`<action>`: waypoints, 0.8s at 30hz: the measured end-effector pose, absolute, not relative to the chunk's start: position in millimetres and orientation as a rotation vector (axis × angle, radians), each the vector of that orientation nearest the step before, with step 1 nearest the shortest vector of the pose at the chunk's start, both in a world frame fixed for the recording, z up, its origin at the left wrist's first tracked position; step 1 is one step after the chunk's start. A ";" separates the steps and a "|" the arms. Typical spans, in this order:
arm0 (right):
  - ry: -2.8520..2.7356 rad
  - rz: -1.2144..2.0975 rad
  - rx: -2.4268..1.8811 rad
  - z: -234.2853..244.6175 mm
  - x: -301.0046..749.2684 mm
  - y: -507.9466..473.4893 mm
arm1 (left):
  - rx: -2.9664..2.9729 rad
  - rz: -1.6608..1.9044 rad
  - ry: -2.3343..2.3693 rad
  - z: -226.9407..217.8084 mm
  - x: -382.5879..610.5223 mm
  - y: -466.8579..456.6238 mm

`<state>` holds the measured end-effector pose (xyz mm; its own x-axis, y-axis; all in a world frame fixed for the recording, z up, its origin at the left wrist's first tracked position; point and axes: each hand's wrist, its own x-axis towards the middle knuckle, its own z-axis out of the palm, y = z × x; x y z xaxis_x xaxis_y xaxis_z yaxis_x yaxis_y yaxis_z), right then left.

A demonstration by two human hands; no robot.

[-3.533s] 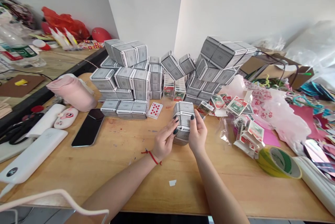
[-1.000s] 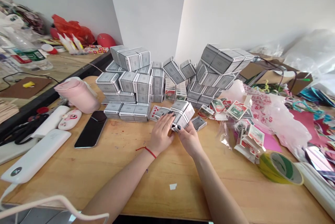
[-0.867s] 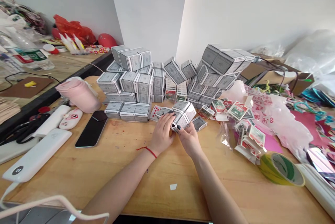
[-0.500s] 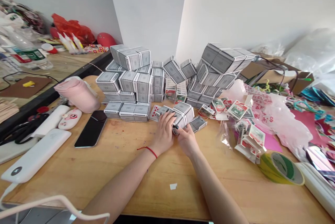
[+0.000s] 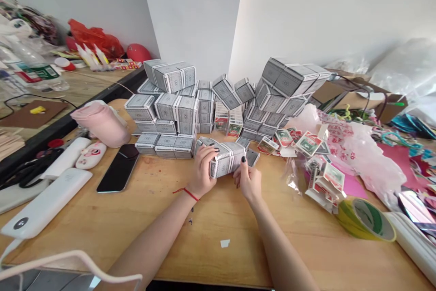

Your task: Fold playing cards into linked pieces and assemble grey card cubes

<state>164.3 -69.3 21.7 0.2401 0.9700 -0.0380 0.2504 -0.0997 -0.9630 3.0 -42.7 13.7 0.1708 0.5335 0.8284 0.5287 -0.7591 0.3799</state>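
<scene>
Just above the table, my left hand [image 5: 205,170] and my right hand [image 5: 249,177] hold a block of joined boxes covered with grey playing-card backs [image 5: 225,164]. The left fingers wrap over its left end. My right thumb presses against its right end, with the fingers curled beneath. Partly behind the block, another grey card box [image 5: 252,157] lies on the table. Stacks of similar grey boxes [image 5: 165,118] stand at the left. A taller, tilted grey stack [image 5: 286,84] rises at the right, and unwrapped card packs [image 5: 221,120] sit between them.
Opened card boxes [image 5: 329,182] and a plastic bag [image 5: 364,150] crowd the right side, with a roll of yellow tape [image 5: 366,219] nearer. On the left lie a phone [image 5: 119,168], a white power bank [image 5: 47,202] and a pink roll [image 5: 100,123]. A paper scrap [image 5: 225,243] lies in front.
The held block has turned and shifted slightly left and towards me. My left hand moved left to its end, while my right hand moved a little right, thumb now raised against the side.
</scene>
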 end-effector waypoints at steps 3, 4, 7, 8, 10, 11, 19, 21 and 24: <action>-1.183 0.713 -1.562 16.9 171.3 -65.7 | 2.371 1.794 1.068 16.6 -0.5 -43.2; -1.173 0.736 -1.553 14.0 173.6 -63.4 | 2.354 1.809 1.081 17.2 -0.9 -43.5; -1.183 0.732 -1.609 5.5 181.0 -56.0 | 2.295 1.828 1.125 18.4 -1.9 -44.0; -1.198 0.700 -1.639 3.6 183.8 -53.9 | 2.272 1.839 1.134 18.7 -2.3 -44.0; -1.262 0.593 -1.665 1.7 189.7 -50.4 | 2.233 1.858 1.134 19.4 -2.9 -44.2; -1.290 0.528 -1.660 1.6 192.7 -49.0 | 2.223 1.863 1.123 19.8 -3.1 -44.4; -1.098 0.365 -1.470 15.1 200.7 -48.6 | 2.279 1.757 0.912 21.4 -2.3 -49.0; -1.071 0.650 -1.397 22.2 196.7 -51.4 | 2.303 1.716 0.838 21.3 -4.1 -48.4; -0.999 1.168 -1.226 31.9 190.0 -54.9 | 2.350 1.681 0.832 22.3 -7.6 -45.5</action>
<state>190.0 -54.9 31.9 0.1537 0.9871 -0.0443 -0.1092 -0.0275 -0.9936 -7.6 -45.5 22.3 0.2255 0.5057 0.8327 0.3556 -0.8385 0.4129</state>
